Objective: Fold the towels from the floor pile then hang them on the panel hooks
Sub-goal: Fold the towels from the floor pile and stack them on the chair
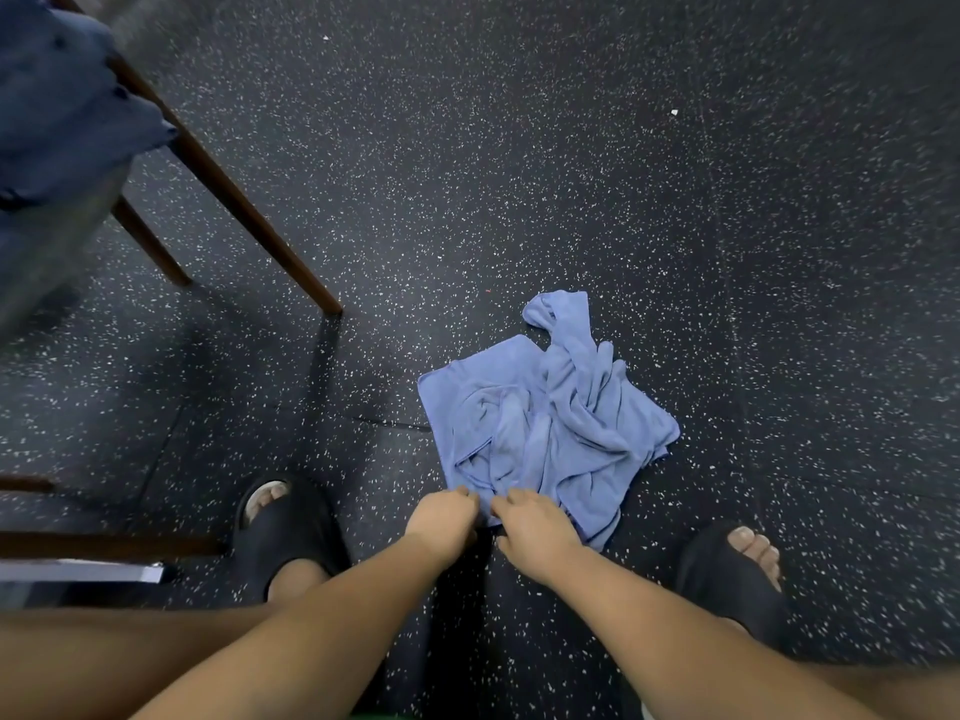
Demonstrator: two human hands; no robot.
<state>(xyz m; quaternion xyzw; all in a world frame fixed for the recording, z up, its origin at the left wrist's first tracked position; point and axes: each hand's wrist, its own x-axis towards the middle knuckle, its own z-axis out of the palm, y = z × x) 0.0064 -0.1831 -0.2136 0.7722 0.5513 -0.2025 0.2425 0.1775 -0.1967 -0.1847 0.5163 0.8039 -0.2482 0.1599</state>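
A crumpled pile of light blue towels (545, 423) lies on the dark speckled floor, just ahead of my feet. Both arms reach down to its near edge. My left hand (441, 517) has its fingers curled at the towel's near left corner and appears to pinch the cloth. Right beside it, my right hand (535, 527) pinches the same near edge with curled fingers. The two hands are almost touching each other. No panel hooks show in this view.
A wooden frame with brown legs (234, 200) stands at the left, with dark blue cloth (62, 106) draped over its top. My feet in black slides (291, 527) (727, 569) flank the hands. Speckled rubber floor (571, 174) stretches ahead and right.
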